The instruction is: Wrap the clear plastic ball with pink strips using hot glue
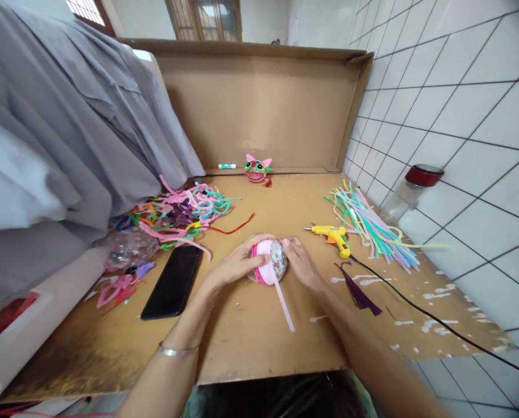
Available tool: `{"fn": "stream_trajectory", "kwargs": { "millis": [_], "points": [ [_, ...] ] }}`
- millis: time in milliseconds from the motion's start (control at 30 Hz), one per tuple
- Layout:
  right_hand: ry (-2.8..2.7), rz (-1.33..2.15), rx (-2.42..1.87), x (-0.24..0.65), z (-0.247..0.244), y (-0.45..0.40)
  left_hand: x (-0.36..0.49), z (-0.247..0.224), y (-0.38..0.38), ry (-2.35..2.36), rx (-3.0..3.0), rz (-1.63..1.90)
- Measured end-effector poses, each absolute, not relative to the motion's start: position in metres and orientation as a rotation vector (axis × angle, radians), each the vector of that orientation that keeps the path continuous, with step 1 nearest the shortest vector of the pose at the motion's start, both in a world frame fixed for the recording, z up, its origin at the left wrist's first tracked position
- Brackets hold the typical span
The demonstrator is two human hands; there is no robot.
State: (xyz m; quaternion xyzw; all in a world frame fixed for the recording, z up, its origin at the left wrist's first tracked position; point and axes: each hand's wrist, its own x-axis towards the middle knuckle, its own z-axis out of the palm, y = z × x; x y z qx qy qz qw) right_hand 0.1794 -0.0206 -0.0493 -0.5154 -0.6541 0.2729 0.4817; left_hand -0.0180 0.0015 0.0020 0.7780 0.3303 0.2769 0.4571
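Above the middle of the table, a small round body (278, 259) with a speckled, see-through end is wound with pale pink and hot pink pipe cleaner. One loose pale pink pipe cleaner end (285, 307) hangs from it toward me. My left hand (244, 258) closes around its left side, thumb pressed on the pale pink windings. My right hand (301, 258) is curled against its right side, fingertips at the upper edge. What lies under those right fingertips is too small to make out. The far side of the body is hidden.
A yellow glue gun (334, 237) with a black cord, a purple tassel (361, 295) and loose pipe cleaners (379, 226) lie right. A phone (172, 283) and tangled pipe cleaners (190, 203) lie left. At the back are a decorated animal head (256, 167) and a marker (227, 166).
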Motion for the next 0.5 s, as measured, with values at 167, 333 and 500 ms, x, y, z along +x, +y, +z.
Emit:
{"fn": "stream_trajectory", "kwargs": {
  "millis": [167, 333, 500],
  "points": [
    [-1.628, 0.662, -1.153, 0.177, -0.038, -0.028, -0.02, -0.002, 0.002, 0.854, 1.917, 0.676],
    [-1.688, 0.66, -1.091, 0.175, -0.032, -0.032, -0.022, -0.003, 0.003, 0.862, 1.924, 0.657],
    [-1.68, 0.652, -1.067, 0.174, -0.03, -0.034, -0.021, -0.001, 0.003, 0.829, 1.926, 0.676]
  ]
}}
